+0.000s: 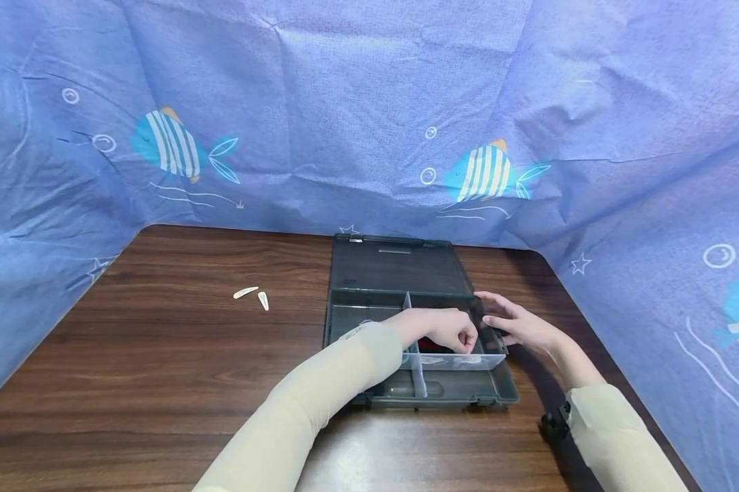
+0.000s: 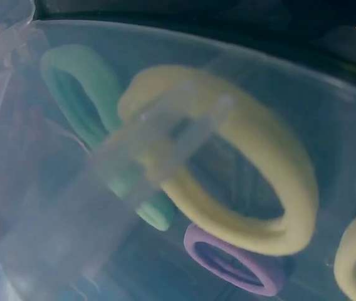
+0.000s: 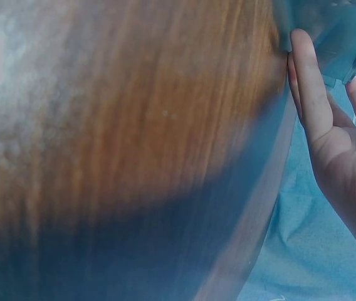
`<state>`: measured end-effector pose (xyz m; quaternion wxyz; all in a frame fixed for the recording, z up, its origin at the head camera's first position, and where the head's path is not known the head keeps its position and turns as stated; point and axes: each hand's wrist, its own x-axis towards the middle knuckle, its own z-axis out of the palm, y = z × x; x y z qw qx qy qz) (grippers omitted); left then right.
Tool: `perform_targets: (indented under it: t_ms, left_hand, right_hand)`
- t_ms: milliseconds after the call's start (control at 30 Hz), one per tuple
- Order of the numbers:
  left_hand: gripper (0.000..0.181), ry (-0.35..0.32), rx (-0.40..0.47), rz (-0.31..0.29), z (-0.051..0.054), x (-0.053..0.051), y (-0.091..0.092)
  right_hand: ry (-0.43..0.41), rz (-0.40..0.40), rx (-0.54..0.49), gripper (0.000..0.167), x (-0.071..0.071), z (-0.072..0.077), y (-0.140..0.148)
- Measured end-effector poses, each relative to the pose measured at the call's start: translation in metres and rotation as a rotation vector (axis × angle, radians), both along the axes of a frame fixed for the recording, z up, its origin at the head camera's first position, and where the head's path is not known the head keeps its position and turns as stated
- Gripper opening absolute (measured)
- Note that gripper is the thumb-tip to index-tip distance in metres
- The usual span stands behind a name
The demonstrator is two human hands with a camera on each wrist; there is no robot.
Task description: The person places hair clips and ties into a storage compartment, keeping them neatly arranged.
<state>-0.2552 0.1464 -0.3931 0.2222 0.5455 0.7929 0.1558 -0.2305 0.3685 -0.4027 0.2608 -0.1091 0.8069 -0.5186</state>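
A dark see-through organizer box [image 1: 511,391] lies open on the table, its lid [image 1: 400,266] folded flat behind it. Pale clear dividers [image 1: 420,376] split its inside. My left hand [image 1: 452,330] is bent down into the right compartment with curled fingers; its fingertips are hidden. Something red [image 1: 426,345] shows beneath that hand. Through clear plastic, the left wrist view shows a yellow hair tie [image 2: 266,144], a teal one [image 2: 78,63] and a purple one [image 2: 228,263]. My right hand [image 1: 523,326] touches the box's right side with mostly straight fingers.
Two white snap hair clips [image 1: 246,292] lie on the brown wooden table [image 1: 160,355] to the left of the box. A blue fish-print cloth [image 1: 357,102] hangs behind the table and along its sides. Another yellow hair tie [image 2: 350,251] is partly in view.
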Motion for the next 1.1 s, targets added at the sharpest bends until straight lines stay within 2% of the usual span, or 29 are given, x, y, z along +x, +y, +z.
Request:
perform_targets:
  t_ms: [200, 367, 467, 700, 1100]
  left_hand:
    - [0.009, 0.044, 0.001, 0.024, -0.004, 0.003, 0.003]
    - [0.008, 0.104, -0.007, 0.021, -0.006, 0.003, 0.005]
    - [0.008, 0.114, -0.005, 0.021, -0.007, 0.003, 0.005]
    - [0.008, 0.067, 0.012, 0.034, -0.002, 0.003, 0.001]
    - [0.007, -0.041, 0.054, 0.022, 0.019, 0.007, -0.008]
  right_hand:
    - [0.006, 0.001, -0.001, 0.061, 0.000, -0.001, 0.000]
    - [0.002, 0.000, -0.008, 0.061, 0.001, 0.000, -0.001]
    - [0.004, 0.001, -0.008, 0.061, 0.001, 0.000, -0.002]
    - [0.004, 0.004, -0.008, 0.061, 0.000, 0.001, -0.002]
    - [0.008, 0.011, 0.017, 0.060, -0.001, 0.001, -0.001]
